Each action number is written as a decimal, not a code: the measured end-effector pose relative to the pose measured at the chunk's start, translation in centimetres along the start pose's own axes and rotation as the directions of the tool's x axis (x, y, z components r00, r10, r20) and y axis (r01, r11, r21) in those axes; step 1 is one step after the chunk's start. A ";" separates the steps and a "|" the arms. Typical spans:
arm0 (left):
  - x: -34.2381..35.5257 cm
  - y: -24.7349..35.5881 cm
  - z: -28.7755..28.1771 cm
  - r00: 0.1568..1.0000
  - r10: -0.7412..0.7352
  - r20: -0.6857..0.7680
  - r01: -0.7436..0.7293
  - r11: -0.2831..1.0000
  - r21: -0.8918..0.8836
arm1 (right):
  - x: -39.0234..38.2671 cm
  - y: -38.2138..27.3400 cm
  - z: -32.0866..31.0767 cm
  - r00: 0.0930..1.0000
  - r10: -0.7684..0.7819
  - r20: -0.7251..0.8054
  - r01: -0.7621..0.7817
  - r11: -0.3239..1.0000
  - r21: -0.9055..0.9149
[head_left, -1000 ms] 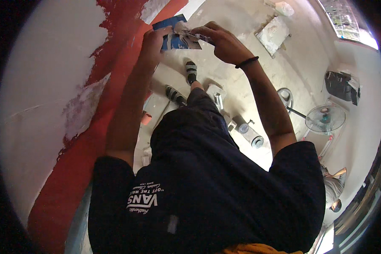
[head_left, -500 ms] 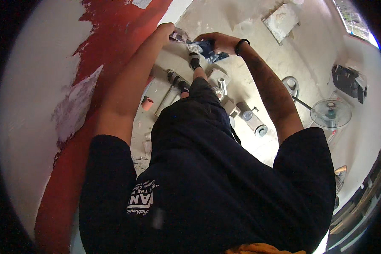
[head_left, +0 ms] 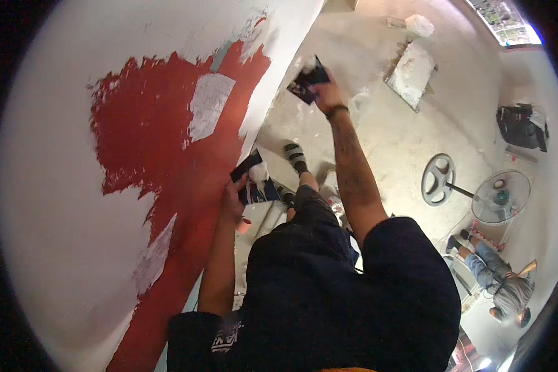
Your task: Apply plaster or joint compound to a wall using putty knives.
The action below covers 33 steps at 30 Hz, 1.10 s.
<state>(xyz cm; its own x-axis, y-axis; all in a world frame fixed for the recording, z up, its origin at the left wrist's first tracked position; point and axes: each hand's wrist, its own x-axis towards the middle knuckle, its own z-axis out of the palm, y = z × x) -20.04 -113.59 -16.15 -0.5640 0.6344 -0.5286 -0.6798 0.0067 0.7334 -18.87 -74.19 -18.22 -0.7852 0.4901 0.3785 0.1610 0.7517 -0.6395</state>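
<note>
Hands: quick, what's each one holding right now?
Left hand: closed on a dark flat piece, beside the red-painted wall.
Right hand: raised, closed on a dark crumpled piece.

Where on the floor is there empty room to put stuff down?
The bare concrete between the mortar board, the round fan base and the right hand is open. By the person's foot, near the left hand at the wall, it is crowded with tools.

Two dark scraper tools (head_left: 310, 79) (head_left: 247, 166), one standing fan (head_left: 501, 197), one round fan base (head_left: 438, 179), one mortar board (head_left: 411, 75).
</note>
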 end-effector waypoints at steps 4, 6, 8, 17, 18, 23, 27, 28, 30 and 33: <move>-2.0 3.5 5.6 0.936 -0.155 -0.316 0.213 0.964 0.158 | 6.7 0.7 8.8 0.904 0.405 0.136 -0.396 0.674 0.624; -0.4 1.7 3.9 0.956 -0.200 -0.216 0.206 0.978 0.009 | 8.3 2.0 11.5 0.837 0.540 0.093 -0.397 0.481 0.782; -1.5 1.2 1.9 0.962 -0.177 -0.210 0.141 0.974 -0.176 | 10.1 -4.2 14.0 0.634 0.668 0.390 -0.560 0.049 0.827; -1.5 1.2 1.7 0.981 -0.118 -0.156 0.081 0.970 -0.230 | 11.2 -9.9 14.5 0.747 0.663 -0.040 -0.593 0.692 0.412; -1.6 1.0 1.7 0.976 -0.132 -0.173 0.089 0.967 -0.238 | 11.1 -10.6 13.8 0.731 0.681 -0.033 -0.606 0.671 0.427; -1.8 0.7 2.1 0.980 -0.100 -0.173 0.091 0.994 -0.061 | 10.1 -13.9 11.1 0.786 0.614 -0.066 -0.555 0.749 0.363; -1.6 -1.2 0.0 0.938 -0.301 -0.171 0.271 0.946 -0.181 | 6.9 -19.6 8.5 0.911 0.331 -0.247 -0.261 0.925 0.277; -1.6 -1.4 -0.2 0.920 -0.315 -0.232 0.283 0.945 -0.164 | 5.9 -21.2 7.3 0.915 0.320 -0.246 -0.251 0.928 0.274; -1.9 -2.1 -1.5 0.904 -0.318 -0.286 0.276 0.945 -0.178 | 4.4 -24.0 4.9 0.935 0.238 -0.261 -0.010 0.757 0.654; -2.5 -0.8 0.1 0.947 -0.135 -0.292 0.168 0.982 0.091 | 1.9 -16.8 7.6 0.872 0.486 0.062 -0.219 0.275 0.936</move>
<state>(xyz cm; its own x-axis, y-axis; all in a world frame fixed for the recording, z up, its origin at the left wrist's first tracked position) -18.06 -115.14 -15.34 -0.5793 0.3739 -0.7243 -0.7195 0.1830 0.6699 -27.62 -89.23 -11.80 -0.6433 0.7653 -0.0221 -0.3433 -0.3141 -0.8851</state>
